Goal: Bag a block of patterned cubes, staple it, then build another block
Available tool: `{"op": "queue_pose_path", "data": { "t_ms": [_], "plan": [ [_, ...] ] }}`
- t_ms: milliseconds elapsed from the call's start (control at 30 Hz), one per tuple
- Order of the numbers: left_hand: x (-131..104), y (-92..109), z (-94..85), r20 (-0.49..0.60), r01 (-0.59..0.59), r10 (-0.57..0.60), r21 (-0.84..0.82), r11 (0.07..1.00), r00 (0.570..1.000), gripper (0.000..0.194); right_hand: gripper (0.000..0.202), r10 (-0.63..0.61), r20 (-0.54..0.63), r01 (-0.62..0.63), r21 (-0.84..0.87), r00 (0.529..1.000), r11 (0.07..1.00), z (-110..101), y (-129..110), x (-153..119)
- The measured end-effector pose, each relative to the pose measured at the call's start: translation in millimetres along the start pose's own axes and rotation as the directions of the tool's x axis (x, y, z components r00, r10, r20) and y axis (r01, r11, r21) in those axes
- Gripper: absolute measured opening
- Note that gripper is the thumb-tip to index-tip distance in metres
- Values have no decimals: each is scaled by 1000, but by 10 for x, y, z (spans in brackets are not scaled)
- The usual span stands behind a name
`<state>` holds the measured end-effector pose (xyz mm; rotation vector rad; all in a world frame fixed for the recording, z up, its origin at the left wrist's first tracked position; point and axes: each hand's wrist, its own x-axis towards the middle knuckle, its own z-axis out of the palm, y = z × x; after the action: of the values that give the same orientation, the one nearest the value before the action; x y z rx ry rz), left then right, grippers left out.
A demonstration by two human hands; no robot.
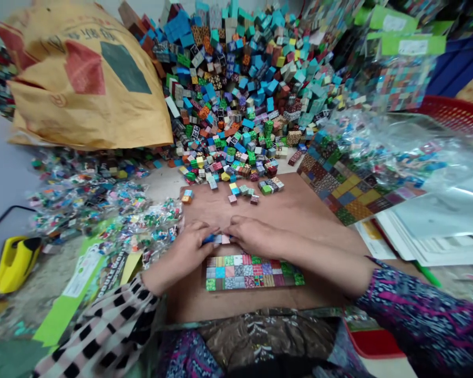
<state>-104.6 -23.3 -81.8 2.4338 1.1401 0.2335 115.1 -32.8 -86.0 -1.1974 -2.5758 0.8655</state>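
My left hand (193, 242) and my right hand (254, 235) meet above the brown board (307, 210). Between their fingertips is a short row of small blocks (222, 239), blue at the left end and pale toward the right. Both hands are closed on it, and the fingers cover part of the row. Just below lies a flat panel of patterned square blocks (244, 273) in several rows, its upper right partly behind my right forearm. Farther up the board sit a few loose small blocks (246, 191) and a short joined group (271, 185).
A big heap of coloured blocks (236, 94) rises behind the board. A yellow sack (90, 79) stands at the left, above many small bagged pieces (90, 194). A yellow tool (16, 262) lies far left. On the right are a patterned block sheet (349, 184), plastic bags and papers (429, 236).
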Motion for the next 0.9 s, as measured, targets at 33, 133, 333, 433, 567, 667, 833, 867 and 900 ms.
{"op": "queue_pose_path", "data": {
  "t_ms": [33, 133, 333, 433, 567, 667, 833, 867, 900],
  "plan": [
    [-55, 2, -12, -3, 8, -8, -9, 1000, 1000, 31, 35, -14, 9, 15, -21, 1000, 1000, 18, -16, 4],
    [-170, 24, -29, 17, 16, -15, -53, 998, 1000, 30, 35, -51, 55, 55, -71, 997, 996, 36, -65, -22],
    [-225, 51, -31, 23, 19, -15, -154, 988, 1000, 31, 42, -27, 11, 28, -17, 1000, 999, -77, -100, -162],
    [-242, 50, -47, 36, 20, -15, -163, 986, 999, 33, 39, 58, -81, -58, -1, 995, 998, -115, -53, -250],
    [-299, 27, -33, 66, -10, 19, -141, 990, 998, 48, 38, 35, -121, -36, -6, 992, 999, -90, -85, -393],
    [-344, 10, 5, 89, -32, 45, -143, 989, 995, 55, 50, 10, -105, -11, -10, 994, 1000, -30, -192, -476],
    [-380, 33, 48, 76, -74, 87, -164, 984, 993, 54, 50, 33, -105, -32, 11, 994, 999, 42, -306, -538],
    [-385, 40, 54, 74, -82, 95, -162, 983, 993, 56, 54, 45, -113, -45, -2, 993, 999, 52, -313, -546],
    [-391, 46, 61, 73, -86, 98, -154, 984, 993, 61, 60, 57, -118, -61, -25, 991, 998, 64, -319, -553]
  ]
}}
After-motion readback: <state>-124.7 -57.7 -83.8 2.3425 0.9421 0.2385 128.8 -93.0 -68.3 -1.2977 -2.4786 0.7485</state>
